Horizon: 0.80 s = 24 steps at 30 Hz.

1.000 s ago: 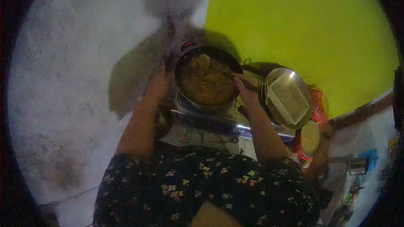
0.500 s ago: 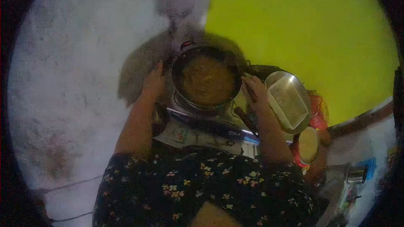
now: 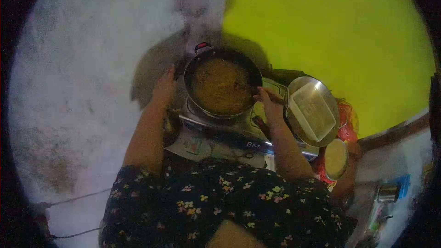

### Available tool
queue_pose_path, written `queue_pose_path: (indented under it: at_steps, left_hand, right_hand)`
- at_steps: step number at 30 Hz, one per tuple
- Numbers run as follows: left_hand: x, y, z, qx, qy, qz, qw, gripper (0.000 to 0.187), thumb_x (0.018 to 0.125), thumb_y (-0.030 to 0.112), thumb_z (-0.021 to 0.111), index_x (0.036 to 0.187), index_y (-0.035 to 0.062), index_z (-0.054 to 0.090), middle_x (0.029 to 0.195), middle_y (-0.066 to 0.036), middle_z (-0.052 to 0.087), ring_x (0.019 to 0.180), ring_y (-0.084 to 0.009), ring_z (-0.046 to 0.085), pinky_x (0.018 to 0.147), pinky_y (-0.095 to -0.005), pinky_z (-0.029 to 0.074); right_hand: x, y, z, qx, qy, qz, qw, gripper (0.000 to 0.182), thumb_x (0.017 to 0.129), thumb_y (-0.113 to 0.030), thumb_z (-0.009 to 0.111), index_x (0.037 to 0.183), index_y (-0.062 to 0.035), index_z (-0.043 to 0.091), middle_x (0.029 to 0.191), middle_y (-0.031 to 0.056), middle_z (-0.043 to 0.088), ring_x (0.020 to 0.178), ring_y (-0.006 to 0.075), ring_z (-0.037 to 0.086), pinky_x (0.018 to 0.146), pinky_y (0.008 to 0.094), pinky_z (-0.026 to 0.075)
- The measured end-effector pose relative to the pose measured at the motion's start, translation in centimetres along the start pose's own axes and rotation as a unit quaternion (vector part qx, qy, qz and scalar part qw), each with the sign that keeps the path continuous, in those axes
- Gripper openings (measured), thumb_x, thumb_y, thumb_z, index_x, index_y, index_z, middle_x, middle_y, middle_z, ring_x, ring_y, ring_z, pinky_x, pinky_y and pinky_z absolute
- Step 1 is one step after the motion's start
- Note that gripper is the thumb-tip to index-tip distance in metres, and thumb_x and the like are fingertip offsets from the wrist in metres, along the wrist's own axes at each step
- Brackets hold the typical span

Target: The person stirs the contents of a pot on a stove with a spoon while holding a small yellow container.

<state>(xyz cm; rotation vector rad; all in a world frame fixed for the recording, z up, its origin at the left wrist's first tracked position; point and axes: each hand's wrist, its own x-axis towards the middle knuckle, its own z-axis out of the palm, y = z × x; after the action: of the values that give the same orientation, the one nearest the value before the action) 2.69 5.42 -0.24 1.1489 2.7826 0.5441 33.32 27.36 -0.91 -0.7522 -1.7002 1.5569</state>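
Observation:
A dark wok (image 3: 187, 93) stands on the gas stove (image 3: 216, 134), with brownish-yellow food (image 3: 220, 87) inside. A short handle with a red inset (image 3: 202, 46) is at its upper left, and a long dark handle (image 3: 261, 126) points to the lower right. My right hand (image 3: 271, 103) is closed on a dark-handled utensil (image 3: 277, 97) at the wok's right rim; its working end is too dark to make out. To the left of the wok is my left hand (image 3: 164, 88), fingers stretched upward, apparently holding nothing.
To the right, a round metal pan (image 3: 297, 85) bears a pale rectangular plastic container (image 3: 314, 112). Beside it are a round pale-topped container (image 3: 336, 158) and red plastic packaging (image 3: 347, 121). Grey (image 3: 82, 73) and yellow-green (image 3: 330, 32) walls meet behind the stove.
My right hand has moved left, closer to the wok's rim, along with the utensil. The left hand has shifted slightly left, and the view has moved a little.

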Motion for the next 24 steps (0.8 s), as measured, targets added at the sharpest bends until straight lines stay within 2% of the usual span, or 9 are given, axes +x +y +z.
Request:
queue_pose_path:
  at_steps: [1, 4, 7, 10, 16, 19, 20, 22, 24]
  left_hand:
    - [0.1, -0.3, 0.3, -0.006, 0.007, 0.004, 1.000, 0.065, 0.088, 0.014, 0.050, 0.149, 0.0123, 0.026, 0.144, -0.018, 0.041, 0.121, -0.0398, 0.050, 0.101, -0.0471, 0.042]
    - [0.3, -0.6, 0.4, -0.024, 0.027, 0.026, 0.999, 0.065, 0.087, 0.012, 0.049, 0.148, 0.0115, 0.027, 0.142, -0.019, 0.044, 0.123, -0.0396, 0.048, 0.102, -0.0472, 0.041]
    - [0.1, -0.6, 0.7, -0.026, 0.042, 0.032, 0.998, 0.065, 0.086, 0.010, 0.049, 0.147, 0.0112, 0.029, 0.140, -0.020, 0.045, 0.122, -0.0407, 0.049, 0.102, -0.0470, 0.041]
    - [0.0, -0.1, 0.1, -0.019, 0.032, 0.022, 0.999, 0.065, 0.086, 0.009, 0.050, 0.147, 0.0112, 0.030, 0.140, -0.020, 0.045, 0.120, -0.0416, 0.050, 0.102, -0.0467, 0.042]
    - [0.5, -0.6, 0.5, -0.032, 0.032, 0.031, 0.998, 0.061, 0.089, 0.013, 0.048, 0.147, 0.0120, 0.030, 0.141, -0.021, 0.043, 0.122, -0.0403, 0.049, 0.102, -0.0466, 0.042]
    - [0.5, -1.2, 1.2, -0.028, 0.052, 0.059, 0.996, 0.061, 0.090, 0.013, 0.047, 0.148, 0.0124, 0.029, 0.142, -0.021, 0.042, 0.123, -0.0398, 0.049, 0.102, -0.0470, 0.042]
    - [0.5, -1.3, 1.4, -0.020, 0.062, 0.068, 0.996, 0.061, 0.090, 0.013, 0.047, 0.148, 0.0124, 0.028, 0.142, -0.022, 0.042, 0.123, -0.0398, 0.049, 0.101, -0.0473, 0.042]
    - [0.2, 0.1, -0.3, 0.000, 0.001, 0.021, 1.000, 0.061, 0.091, 0.014, 0.047, 0.148, 0.0123, 0.027, 0.143, -0.021, 0.041, 0.125, -0.0390, 0.047, 0.103, -0.0474, 0.041]
    - [0.1, 0.5, -0.8, 0.007, -0.024, -0.002, 1.000, 0.062, 0.091, 0.014, 0.047, 0.149, 0.0120, 0.026, 0.144, -0.021, 0.040, 0.127, -0.0382, 0.045, 0.104, -0.0471, 0.040]
  right_hand:
    - [0.0, -0.1, -0.1, 0.029, -0.008, -0.018, 0.999, 0.025, 0.096, -0.016, 0.056, 0.110, 0.0041, 0.062, 0.102, 0.0142, 0.066, 0.091, 0.0232, 0.067, 0.084, 0.0356, 0.053]
    - [-0.2, -1.9, -0.3, 0.040, 0.025, 0.017, 0.999, 0.017, 0.092, -0.009, 0.062, 0.104, 0.0024, 0.066, 0.103, 0.0129, 0.067, 0.086, 0.0212, 0.068, 0.078, 0.0330, 0.056]
    - [0.0, -3.2, -0.4, 0.031, 0.031, 0.013, 0.999, 0.019, 0.093, -0.010, 0.061, 0.105, 0.0037, 0.066, 0.104, 0.0133, 0.067, 0.087, 0.0225, 0.069, 0.077, 0.0338, 0.056]
    - [-0.2, -3.7, -0.1, 0.037, 0.027, -0.026, 0.999, 0.019, 0.093, -0.009, 0.061, 0.106, 0.0031, 0.066, 0.103, 0.0133, 0.067, 0.086, 0.0216, 0.069, 0.076, 0.0330, 0.056]
    - [-0.5, -4.2, 0.0, -0.064, 0.002, -0.180, 0.982, 0.014, 0.092, -0.003, 0.058, 0.103, 0.0019, 0.066, 0.102, 0.0147, 0.068, 0.089, 0.0197, 0.067, 0.076, 0.0305, 0.055]
    - [0.6, -2.4, -0.9, -0.202, 0.030, -0.365, 0.908, 0.008, 0.091, -0.002, 0.059, 0.098, 0.0013, 0.063, 0.095, 0.0148, 0.068, 0.086, 0.0190, 0.067, 0.073, 0.0293, 0.054]
    - [0.7, -2.0, -1.2, -0.200, 0.028, -0.383, 0.902, 0.007, 0.090, -0.001, 0.060, 0.097, 0.0004, 0.062, 0.092, 0.0144, 0.068, 0.085, 0.0193, 0.067, 0.073, 0.0295, 0.054]
    - [0.1, -3.6, -0.6, -0.195, 0.024, -0.419, 0.886, 0.007, 0.088, 0.000, 0.062, 0.095, -0.0013, 0.060, 0.087, 0.0136, 0.067, 0.083, 0.0200, 0.067, 0.071, 0.0300, 0.053]
    - [-0.3, -3.2, -0.7, -0.233, 0.017, -0.248, 0.940, 0.011, 0.087, 0.000, 0.064, 0.097, -0.0021, 0.062, 0.087, 0.0128, 0.067, 0.082, 0.0206, 0.066, 0.071, 0.0304, 0.052]
